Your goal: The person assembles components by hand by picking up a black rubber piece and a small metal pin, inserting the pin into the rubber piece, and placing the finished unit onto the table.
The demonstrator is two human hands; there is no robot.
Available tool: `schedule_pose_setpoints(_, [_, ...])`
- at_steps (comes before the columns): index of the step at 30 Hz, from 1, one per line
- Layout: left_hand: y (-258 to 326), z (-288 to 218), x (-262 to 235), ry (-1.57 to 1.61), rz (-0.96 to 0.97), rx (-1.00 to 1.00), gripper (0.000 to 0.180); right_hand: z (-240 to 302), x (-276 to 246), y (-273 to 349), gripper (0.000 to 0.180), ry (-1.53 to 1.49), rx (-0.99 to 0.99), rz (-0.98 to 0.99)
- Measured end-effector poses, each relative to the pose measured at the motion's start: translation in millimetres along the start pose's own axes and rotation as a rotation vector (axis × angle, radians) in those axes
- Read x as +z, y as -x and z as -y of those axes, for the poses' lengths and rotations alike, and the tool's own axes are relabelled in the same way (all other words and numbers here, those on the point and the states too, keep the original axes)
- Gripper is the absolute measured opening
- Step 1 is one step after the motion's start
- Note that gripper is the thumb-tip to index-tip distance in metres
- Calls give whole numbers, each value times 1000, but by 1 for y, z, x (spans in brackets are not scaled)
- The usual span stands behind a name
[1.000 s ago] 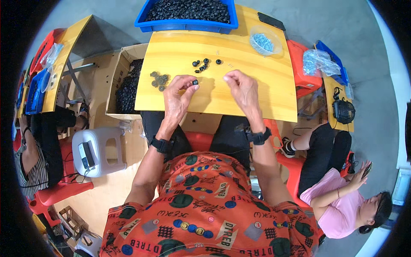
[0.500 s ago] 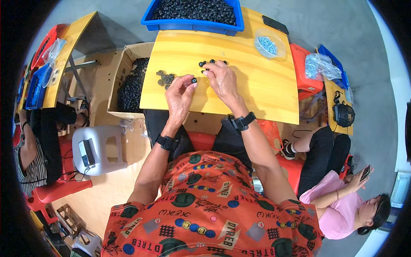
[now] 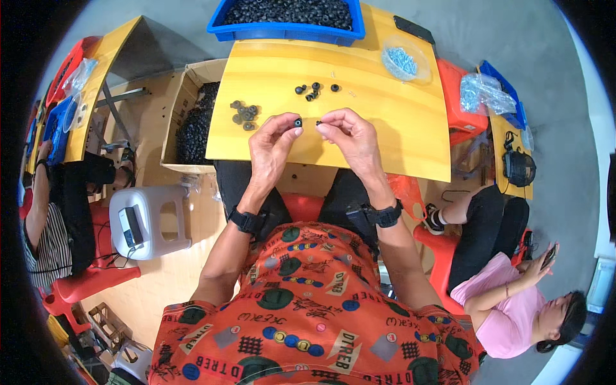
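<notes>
My left hand (image 3: 269,149) is closed over the near part of the yellow table (image 3: 398,131). Between its thumb and forefinger is a small black cylindrical part (image 3: 298,122) with a lighter ring round its hole. Just to its right, my right hand (image 3: 357,142) pinches a smaller dark piece (image 3: 319,122), mostly hidden by the fingertips. The two pieces are close but apart. Beyond my hands lie several loose black round parts (image 3: 316,86). A cluster of duller, greyish-black round parts (image 3: 237,119) rests left of my left hand.
At the table's far edge stands a blue tray (image 3: 289,32) heaped with black parts. A clear bowl (image 3: 420,72) of bluish screws and a dark phone-like slab (image 3: 412,29) are at the far right. A cardboard box (image 3: 172,138) of black parts stands left. Other people sit on both sides.
My right hand has drawn back from the loose black parts and come nearer me, now pinching a small dark piece opposite my left hand. The left hand has shifted slightly right, still holding its part.
</notes>
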State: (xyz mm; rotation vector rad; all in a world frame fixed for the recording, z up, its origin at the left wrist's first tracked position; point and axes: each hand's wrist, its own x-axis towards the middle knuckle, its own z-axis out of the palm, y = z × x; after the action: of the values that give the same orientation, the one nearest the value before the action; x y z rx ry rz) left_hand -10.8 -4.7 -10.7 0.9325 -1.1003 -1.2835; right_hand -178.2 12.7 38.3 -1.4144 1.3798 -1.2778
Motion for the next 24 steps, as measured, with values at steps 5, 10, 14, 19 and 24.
schedule_pose_setpoints(5, [15,-24,17,115,43,-88,23,10,-14,16,11,-421,196,98])
schedule_pose_setpoints(10, [19,-26,20,72,111,-66,23,4,-16,22,15,-557,251,93])
schedule_pose_setpoints(14, [21,-24,17,34,117,-41,26,5,-16,24,16,-558,251,113])
schedule_pose_setpoints(19, [22,-27,17,-64,123,-14,26,4,-15,23,15,-504,237,105])
schedule_pose_setpoints(24, [21,-30,20,-137,107,90,23,6,-12,23,14,-459,214,103])
